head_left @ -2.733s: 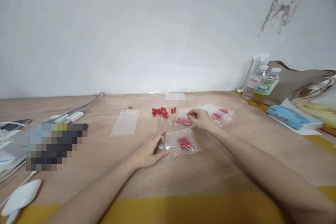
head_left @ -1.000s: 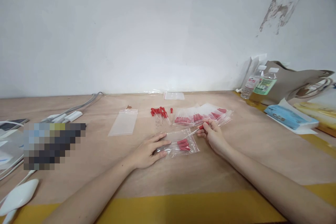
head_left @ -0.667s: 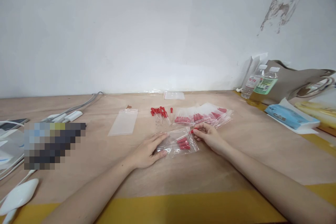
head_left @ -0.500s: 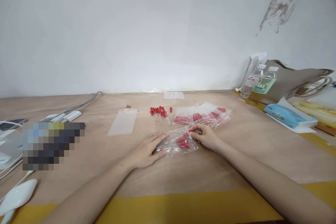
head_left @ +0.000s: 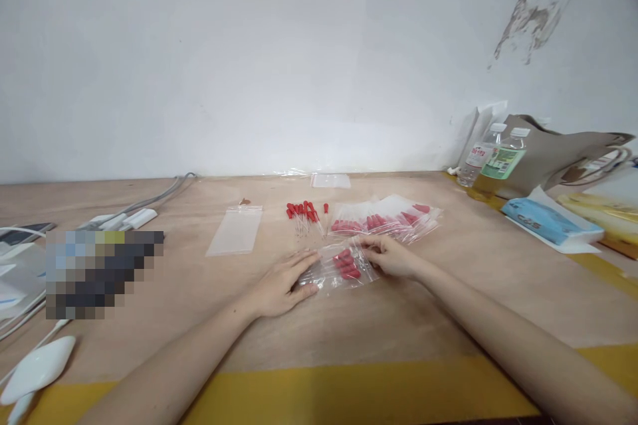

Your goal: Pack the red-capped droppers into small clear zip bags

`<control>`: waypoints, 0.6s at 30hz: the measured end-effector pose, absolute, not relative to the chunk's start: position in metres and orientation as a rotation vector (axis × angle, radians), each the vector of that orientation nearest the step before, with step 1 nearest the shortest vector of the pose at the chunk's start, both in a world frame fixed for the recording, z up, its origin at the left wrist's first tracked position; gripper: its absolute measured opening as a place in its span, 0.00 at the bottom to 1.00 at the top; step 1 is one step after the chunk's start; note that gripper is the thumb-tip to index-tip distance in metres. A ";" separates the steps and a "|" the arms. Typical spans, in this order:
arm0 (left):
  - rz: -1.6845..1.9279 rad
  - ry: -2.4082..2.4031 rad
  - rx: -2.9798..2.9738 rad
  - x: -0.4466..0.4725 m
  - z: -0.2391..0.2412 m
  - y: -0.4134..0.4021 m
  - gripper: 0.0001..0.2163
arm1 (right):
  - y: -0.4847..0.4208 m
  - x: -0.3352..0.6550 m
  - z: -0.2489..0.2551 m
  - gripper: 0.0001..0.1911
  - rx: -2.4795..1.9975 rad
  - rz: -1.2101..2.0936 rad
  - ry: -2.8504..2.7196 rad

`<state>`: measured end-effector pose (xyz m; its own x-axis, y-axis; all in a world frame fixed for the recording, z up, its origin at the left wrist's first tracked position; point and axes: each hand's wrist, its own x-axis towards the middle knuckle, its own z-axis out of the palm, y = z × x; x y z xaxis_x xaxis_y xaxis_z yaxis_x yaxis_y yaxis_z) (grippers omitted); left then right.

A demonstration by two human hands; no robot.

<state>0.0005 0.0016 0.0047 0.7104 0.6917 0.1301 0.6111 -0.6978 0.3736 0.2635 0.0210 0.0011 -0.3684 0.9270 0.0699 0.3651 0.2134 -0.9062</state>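
A clear zip bag with several red rubber bulbs inside lies flat on the table in front of me. My left hand rests on the bag's left end, fingers stretched and thumb apart. At the bag's right end, where the zip edge runs, my right hand pinches the upper corner between thumb and fingers. Just beyond, a pile of red-topped droppers with thin clear stems lies loose. Right of them, several filled zip bags with red bulbs overlap in a fan.
An unfilled zip bag lies left of the droppers; a small stack of bags is by the wall. Bottles, a grey bag and a blue tissue pack stand right. Cables and a white charger are left.
The red bulb at my right fingertips has gone into the zip bag beside the others. My right hand now pinches the bag's edge; my left hand stays in place.
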 end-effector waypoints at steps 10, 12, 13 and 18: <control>0.359 0.994 2.629 0.000 0.003 0.001 0.18 | 0.097 0.225 0.035 0.09 -1.730 0.307 -2.003; 0.370 0.984 2.621 0.000 0.004 0.000 0.17 | 0.119 0.209 0.025 0.09 -1.800 0.314 -2.003; 0.376 0.980 2.617 0.000 0.004 0.000 0.16 | 0.129 0.202 0.020 0.09 -1.837 0.315 -1.993; 0.368 0.997 2.615 0.001 0.004 -0.001 0.17 | 0.159 0.181 0.006 0.12 -1.971 0.318 -2.012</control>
